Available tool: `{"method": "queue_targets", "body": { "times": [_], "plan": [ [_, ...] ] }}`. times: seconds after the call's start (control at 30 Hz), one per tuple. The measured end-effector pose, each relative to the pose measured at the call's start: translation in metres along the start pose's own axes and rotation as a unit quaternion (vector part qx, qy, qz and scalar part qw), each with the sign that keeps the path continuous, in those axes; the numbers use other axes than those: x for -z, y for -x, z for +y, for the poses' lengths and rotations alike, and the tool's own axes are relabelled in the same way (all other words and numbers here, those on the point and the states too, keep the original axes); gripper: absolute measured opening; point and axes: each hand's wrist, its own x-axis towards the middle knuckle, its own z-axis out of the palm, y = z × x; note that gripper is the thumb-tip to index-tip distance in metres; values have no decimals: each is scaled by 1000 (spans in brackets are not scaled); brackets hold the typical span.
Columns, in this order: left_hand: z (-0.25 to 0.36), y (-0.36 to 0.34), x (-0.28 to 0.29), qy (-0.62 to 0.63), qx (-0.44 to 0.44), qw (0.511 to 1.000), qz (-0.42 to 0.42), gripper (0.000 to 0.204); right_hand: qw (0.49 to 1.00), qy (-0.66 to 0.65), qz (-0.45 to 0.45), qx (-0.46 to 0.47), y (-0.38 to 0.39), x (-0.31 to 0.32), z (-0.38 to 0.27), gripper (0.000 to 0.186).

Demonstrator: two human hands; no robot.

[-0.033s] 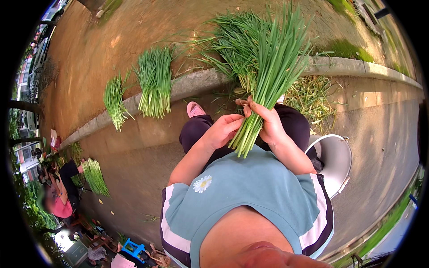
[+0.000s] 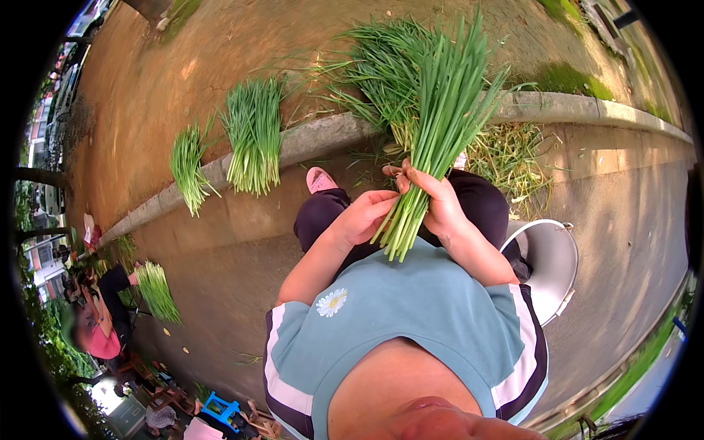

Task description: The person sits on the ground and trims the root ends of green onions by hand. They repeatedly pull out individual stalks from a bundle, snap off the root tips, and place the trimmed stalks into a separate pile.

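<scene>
A thick bunch of garlic chives (image 2: 449, 117) is in my right hand (image 2: 441, 203), whose fingers wrap round the pale lower stems. The green leaves point away from me, and the cut ends hang toward my shirt. At the left side of the stems, my left hand (image 2: 364, 218) has its thumb and fingers pressed together, close to my right fingertips. What lies between the left fingertips is too small to make out. Beyond the held bunch, a loose heap of garlic chives (image 2: 385, 70) rests across the kerb.
Two sorted chive bundles (image 2: 253, 136) (image 2: 189, 167) lie on the stone kerb (image 2: 323, 136) to the left. Withered trimmings (image 2: 513, 165) cover the ground beyond my right knee. A white bucket (image 2: 551, 268) stands at my right. Far left, another person (image 2: 103, 337) sits near more chives (image 2: 156, 293).
The held bunch has tilted slightly, its leaf tops shifting a little left. Both hands keep nearly the same places.
</scene>
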Motion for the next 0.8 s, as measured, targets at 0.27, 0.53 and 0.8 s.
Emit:
{"method": "queue_targets", "body": {
  "times": [0.27, 0.53, 0.8],
  "plan": [
    [-23, 1, 18, 29, -9, 999, 17, 19, 977, -174, -31, -122, -2, 5, 14, 20],
    [-3, 9, 31, -286, -288, 868, 286, 25, 998, 54, -25, 19, -11, 19, -4, 18],
    [19, 9, -19, -447, -146, 880, 71, 50, 962, 259, -66, 56, -11, -1, 13, 18]
  ]
}}
